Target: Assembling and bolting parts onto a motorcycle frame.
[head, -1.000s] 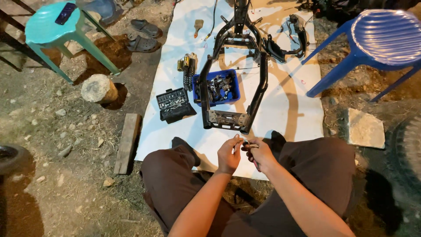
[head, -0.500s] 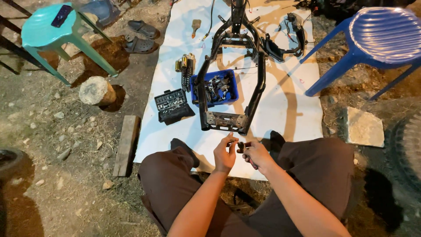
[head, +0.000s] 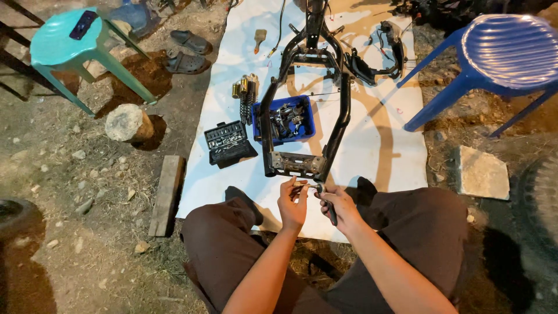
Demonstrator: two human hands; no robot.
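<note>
I sit with knees apart at the near edge of a white sheet point(head: 383, 139). My left hand point(head: 292, 203) pinches a small metal part at its fingertips. My right hand point(head: 339, 208) grips a dark-handled tool point(head: 330, 213) whose head meets that part between the two hands. Just beyond my hands lies a black motorcycle frame point(head: 337, 125), its rear cross plate point(head: 297, 164) nearest me. Inside the frame sits a blue tray point(head: 306, 116) filled with small metal parts.
An open black socket set case point(head: 228, 142) and coil shock absorbers point(head: 246, 96) lie left of the frame. A teal stool point(head: 64, 40), a stone point(head: 125, 122), sandals point(head: 187, 51) and a wooden plank point(head: 166, 193) are at left. A blue stool point(head: 503, 49) and flat stone point(head: 481, 172) stand at right.
My view has shifted slightly toward the frame. Both hands stay together over the sheet's near edge, working the small part and tool.
</note>
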